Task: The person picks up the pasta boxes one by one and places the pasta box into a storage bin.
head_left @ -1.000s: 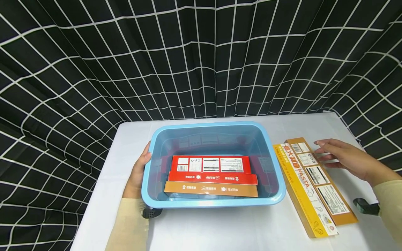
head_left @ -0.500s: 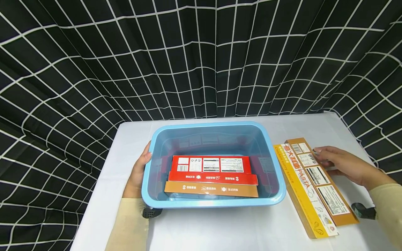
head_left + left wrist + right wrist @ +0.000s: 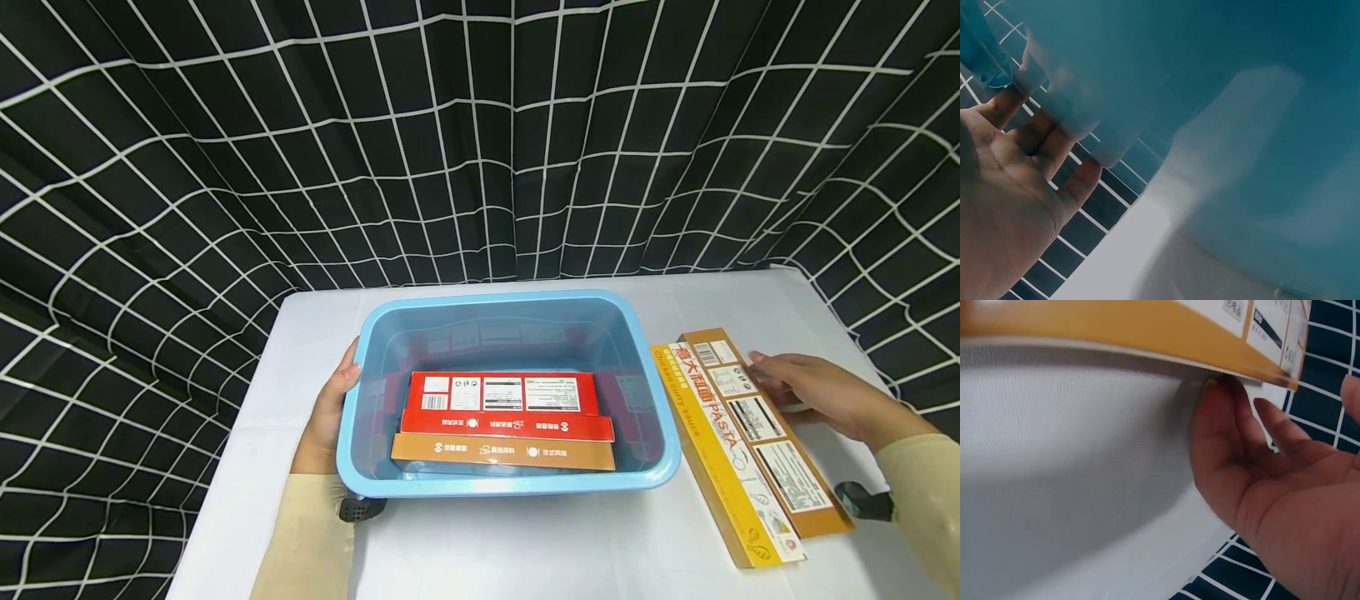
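In the head view my left hand (image 3: 328, 417) holds the left side of a light blue plastic bin (image 3: 510, 487), thumb at the rim. The left wrist view has its fingers (image 3: 1079, 182) against the bin's outer wall. Inside lie a red box (image 3: 502, 393) and an orange-brown box (image 3: 502, 451). On the right, my right hand (image 3: 836, 398) is at the far right edge of an orange-brown pasta box (image 3: 780, 454). From the right wrist view, bent fingertips touch this box's lower edge while the thumb stays apart from it.
A yellow pasta box (image 3: 723, 446), marked chicken curry sauce, lies against the orange-brown box on its bin side. White cloth covers the table (image 3: 525, 550). Black curtain (image 3: 480, 150) with a white grid hangs behind and at both sides.
My right hand has moved slightly down and left to the orange-brown pasta box's edge, its fingers bending in. The left hand and the bin look unmoved.
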Demonstrator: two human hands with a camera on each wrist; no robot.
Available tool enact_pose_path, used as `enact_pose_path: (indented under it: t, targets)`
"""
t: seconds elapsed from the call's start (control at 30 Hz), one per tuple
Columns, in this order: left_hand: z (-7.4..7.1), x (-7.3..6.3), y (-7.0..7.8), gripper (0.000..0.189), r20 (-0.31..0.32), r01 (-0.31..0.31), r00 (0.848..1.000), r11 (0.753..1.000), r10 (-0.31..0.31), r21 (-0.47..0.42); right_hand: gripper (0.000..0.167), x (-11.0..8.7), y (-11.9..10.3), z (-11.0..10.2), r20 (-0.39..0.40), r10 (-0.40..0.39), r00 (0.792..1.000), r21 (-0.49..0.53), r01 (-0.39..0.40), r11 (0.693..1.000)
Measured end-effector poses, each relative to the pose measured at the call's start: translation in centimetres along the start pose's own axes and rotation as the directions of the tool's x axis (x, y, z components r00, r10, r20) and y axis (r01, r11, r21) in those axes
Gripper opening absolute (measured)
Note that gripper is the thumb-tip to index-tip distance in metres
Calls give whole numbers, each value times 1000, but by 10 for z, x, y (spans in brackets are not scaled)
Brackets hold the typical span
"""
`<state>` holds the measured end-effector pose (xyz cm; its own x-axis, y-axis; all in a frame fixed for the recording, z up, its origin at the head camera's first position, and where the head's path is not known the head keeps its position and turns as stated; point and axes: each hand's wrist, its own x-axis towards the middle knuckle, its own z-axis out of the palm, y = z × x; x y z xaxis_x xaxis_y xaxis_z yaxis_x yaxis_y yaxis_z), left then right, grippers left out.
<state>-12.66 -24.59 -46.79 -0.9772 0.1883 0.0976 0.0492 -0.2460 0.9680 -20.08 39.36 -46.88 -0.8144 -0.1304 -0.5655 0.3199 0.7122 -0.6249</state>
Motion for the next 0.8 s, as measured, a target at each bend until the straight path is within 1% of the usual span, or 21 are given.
enact_pose_path:
  t: [0.23, 0.43, 0.63, 0.8]
  targets:
    - [0, -1, -1, 71, -25, 13, 1000, 1000, -13, -5, 94, 0, -5, 0, 19, 42, 999, 24, -43, 999]
    - [-1, -1, -2, 70, -18, 12, 1000, 1000, -12, -4, 93, 2, -5, -1, 39, 75, 996, 49, -77, 996]
    - [-2, -2, -2, 71, -20, 20, 1000, 1000, -20, -5, 95, 3, -4, -1, 51, 69, 996, 66, -72, 995]
    - [-2, -1, -1, 70, -18, 13, 1000, 1000, -13, 2, 95, 2, -4, -1, 66, 62, 996, 72, -67, 995]
